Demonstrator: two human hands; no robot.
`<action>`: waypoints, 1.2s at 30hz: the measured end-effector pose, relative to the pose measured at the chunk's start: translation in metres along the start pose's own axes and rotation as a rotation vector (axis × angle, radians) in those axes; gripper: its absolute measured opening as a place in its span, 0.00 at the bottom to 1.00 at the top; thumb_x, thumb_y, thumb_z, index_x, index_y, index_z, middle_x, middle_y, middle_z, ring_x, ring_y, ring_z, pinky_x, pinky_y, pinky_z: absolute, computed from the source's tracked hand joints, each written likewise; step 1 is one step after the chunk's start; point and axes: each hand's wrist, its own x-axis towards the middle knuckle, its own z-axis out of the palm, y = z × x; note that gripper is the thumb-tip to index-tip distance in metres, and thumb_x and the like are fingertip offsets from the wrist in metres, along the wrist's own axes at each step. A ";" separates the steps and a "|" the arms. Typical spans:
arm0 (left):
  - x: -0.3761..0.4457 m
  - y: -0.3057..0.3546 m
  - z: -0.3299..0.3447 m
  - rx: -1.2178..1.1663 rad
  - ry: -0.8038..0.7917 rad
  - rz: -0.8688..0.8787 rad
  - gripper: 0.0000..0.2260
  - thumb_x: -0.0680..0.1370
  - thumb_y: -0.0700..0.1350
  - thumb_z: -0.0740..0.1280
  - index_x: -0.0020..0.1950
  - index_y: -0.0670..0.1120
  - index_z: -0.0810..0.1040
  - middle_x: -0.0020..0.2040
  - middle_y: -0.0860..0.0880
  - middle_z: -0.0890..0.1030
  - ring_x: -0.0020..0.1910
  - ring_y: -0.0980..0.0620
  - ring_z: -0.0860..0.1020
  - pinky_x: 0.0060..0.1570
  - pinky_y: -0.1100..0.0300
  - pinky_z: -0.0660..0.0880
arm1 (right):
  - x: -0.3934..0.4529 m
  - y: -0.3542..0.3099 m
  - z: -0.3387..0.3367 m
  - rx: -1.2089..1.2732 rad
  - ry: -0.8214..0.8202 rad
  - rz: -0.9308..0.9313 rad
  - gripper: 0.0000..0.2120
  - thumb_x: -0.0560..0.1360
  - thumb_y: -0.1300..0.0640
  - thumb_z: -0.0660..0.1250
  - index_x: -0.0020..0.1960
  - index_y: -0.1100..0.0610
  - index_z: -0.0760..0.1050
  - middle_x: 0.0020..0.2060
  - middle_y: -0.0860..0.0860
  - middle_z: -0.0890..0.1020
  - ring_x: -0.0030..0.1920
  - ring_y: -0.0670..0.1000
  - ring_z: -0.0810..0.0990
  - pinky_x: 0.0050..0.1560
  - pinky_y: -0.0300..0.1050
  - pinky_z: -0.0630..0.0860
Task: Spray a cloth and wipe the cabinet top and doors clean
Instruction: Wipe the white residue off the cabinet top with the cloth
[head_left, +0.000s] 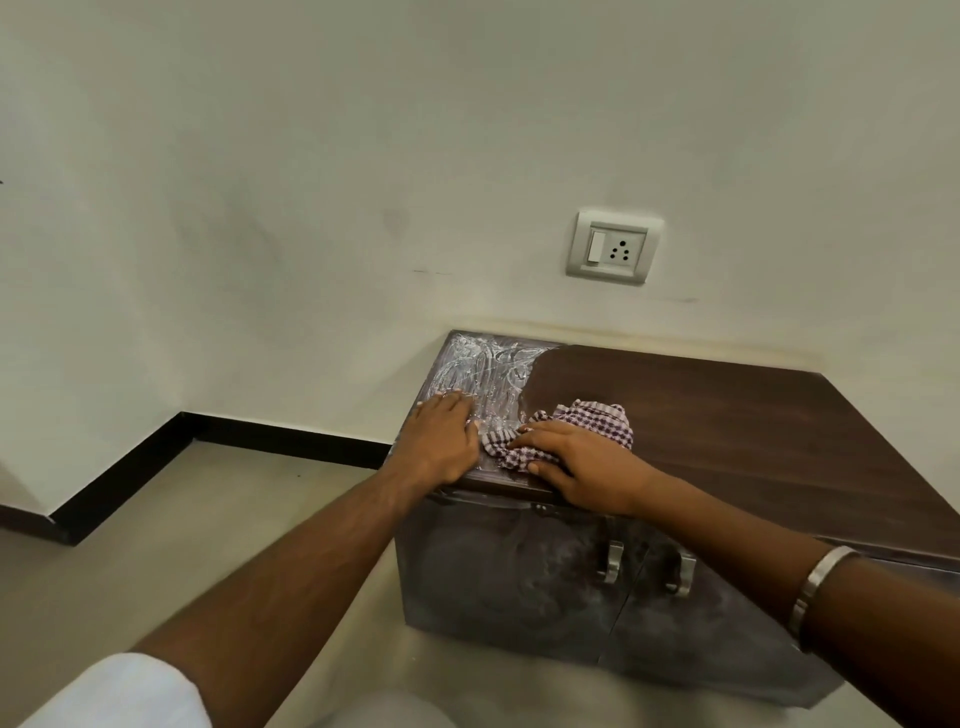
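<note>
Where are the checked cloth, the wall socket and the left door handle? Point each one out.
checked cloth (597, 418): head view, on the bunched fabric beyond the fingers.
wall socket (621, 252): head view, on the three pin holes.
left door handle (613, 561): head view, on the middle of the metal bar.

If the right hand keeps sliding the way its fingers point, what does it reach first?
The right hand, on the checked cloth, points left toward the left hand lying flat on the cabinet top. It would likely meet that hand first, the cloth bunching between them.

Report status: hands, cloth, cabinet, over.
Left hand flat on dusty cabinet top. Right hand pressing checked cloth. Doors smeared. Nothing obstructing.
</note>
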 end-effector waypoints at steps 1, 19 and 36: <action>0.000 -0.001 0.000 0.003 0.006 -0.002 0.21 0.82 0.49 0.53 0.75 0.45 0.64 0.76 0.45 0.64 0.75 0.47 0.61 0.74 0.48 0.57 | 0.003 -0.004 0.003 0.000 0.003 -0.014 0.20 0.80 0.50 0.60 0.70 0.52 0.70 0.69 0.51 0.72 0.69 0.50 0.68 0.71 0.42 0.62; 0.003 -0.024 -0.004 0.017 -0.005 -0.032 0.23 0.83 0.50 0.52 0.78 0.46 0.58 0.78 0.46 0.61 0.77 0.47 0.58 0.75 0.48 0.56 | 0.013 -0.012 0.010 0.019 -0.028 -0.112 0.19 0.80 0.51 0.60 0.70 0.52 0.70 0.69 0.51 0.72 0.70 0.49 0.67 0.70 0.37 0.58; 0.013 -0.032 -0.003 0.015 -0.015 -0.030 0.23 0.83 0.51 0.51 0.78 0.46 0.59 0.78 0.46 0.61 0.77 0.48 0.58 0.75 0.48 0.56 | 0.017 0.001 0.003 0.026 -0.059 -0.081 0.19 0.80 0.51 0.60 0.70 0.52 0.70 0.69 0.52 0.72 0.69 0.49 0.68 0.71 0.40 0.60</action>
